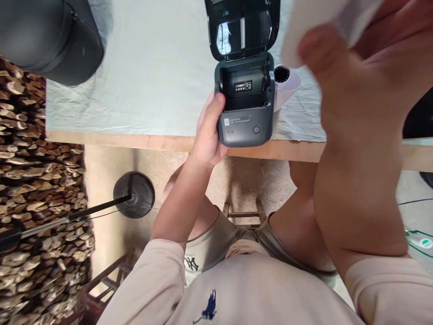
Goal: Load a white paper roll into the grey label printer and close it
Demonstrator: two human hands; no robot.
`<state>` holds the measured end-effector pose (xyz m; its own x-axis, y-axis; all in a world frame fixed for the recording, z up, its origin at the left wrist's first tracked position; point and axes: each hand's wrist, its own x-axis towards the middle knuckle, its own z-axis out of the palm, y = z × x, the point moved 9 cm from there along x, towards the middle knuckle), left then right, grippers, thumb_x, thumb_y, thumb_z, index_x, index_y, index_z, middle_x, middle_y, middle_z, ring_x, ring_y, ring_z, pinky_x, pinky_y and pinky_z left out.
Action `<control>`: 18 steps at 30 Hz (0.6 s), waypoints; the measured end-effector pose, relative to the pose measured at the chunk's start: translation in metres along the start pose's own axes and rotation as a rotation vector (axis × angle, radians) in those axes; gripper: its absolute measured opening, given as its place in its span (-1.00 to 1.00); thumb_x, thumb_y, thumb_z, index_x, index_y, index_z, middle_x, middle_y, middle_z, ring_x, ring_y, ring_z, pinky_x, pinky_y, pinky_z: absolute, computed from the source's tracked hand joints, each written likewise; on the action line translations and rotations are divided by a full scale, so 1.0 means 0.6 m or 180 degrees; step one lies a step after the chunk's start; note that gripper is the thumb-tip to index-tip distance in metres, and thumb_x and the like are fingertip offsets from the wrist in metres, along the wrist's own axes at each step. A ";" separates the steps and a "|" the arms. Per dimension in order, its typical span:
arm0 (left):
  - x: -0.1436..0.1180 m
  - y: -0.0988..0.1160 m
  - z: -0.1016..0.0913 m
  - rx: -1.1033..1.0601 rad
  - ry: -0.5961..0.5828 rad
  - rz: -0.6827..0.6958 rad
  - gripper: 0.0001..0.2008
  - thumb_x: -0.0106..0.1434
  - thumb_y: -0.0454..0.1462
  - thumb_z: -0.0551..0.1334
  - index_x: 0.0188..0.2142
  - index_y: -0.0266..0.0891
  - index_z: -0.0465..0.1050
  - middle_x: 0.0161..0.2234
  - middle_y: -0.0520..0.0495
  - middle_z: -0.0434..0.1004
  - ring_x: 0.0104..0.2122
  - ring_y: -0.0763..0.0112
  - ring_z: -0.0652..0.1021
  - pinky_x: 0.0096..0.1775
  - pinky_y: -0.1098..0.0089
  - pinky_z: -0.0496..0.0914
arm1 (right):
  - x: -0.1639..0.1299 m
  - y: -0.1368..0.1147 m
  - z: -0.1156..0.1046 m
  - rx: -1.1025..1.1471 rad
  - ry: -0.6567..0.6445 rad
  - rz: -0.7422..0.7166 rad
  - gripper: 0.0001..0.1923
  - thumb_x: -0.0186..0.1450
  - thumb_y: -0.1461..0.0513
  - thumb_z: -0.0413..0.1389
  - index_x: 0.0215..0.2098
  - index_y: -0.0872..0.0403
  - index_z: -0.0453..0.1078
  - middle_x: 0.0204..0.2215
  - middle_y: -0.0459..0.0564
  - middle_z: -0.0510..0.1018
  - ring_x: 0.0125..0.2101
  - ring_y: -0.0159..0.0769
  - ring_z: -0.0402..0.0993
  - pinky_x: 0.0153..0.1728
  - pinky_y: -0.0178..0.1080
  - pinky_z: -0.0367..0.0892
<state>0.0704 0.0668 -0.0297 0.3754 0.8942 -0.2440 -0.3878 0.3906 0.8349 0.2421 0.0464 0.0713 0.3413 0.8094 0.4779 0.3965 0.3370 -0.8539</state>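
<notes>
My left hand [209,128] is closed around the left side of a dark grey portable label printer [244,124], thumb on its upper edge. The printer's lid [243,34] is flipped up, and its bare inner compartment shows a small printed sticker. Just behind its right side, a white paper roll [287,90] with a black core lies on the table. My right hand [368,67] is raised close to the camera at the upper right, gripping a white paper-like piece [309,22]. That piece is blurred and partly cut off by the frame.
A pale cloth [142,90] covers the table, which has a wooden front edge [152,141]. A large dark cylindrical object [54,40] stands at the upper left. Below are a round stand base [134,195] with a pole, stacked firewood [40,194] and a wooden stool [241,215].
</notes>
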 end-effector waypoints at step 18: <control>-0.009 0.008 0.018 -0.0248 -0.0288 0.0143 -0.72 0.36 -0.07 0.08 -0.17 -0.17 0.44 -0.22 -0.06 0.58 0.17 0.17 0.45 0.15 0.29 0.40 | -0.049 -0.074 0.090 -0.1437 -0.1350 -0.1182 -0.94 0.15 0.28 0.16 -0.46 0.00 0.38 -0.58 -0.23 0.45 -0.36 -0.32 0.50 -0.24 -0.13 0.31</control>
<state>0.0754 0.0615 -0.0190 0.4293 0.8891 -0.1587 -0.4690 0.3696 0.8022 0.1686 0.0334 0.0840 -0.2084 0.8280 0.5206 0.7669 0.4687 -0.4385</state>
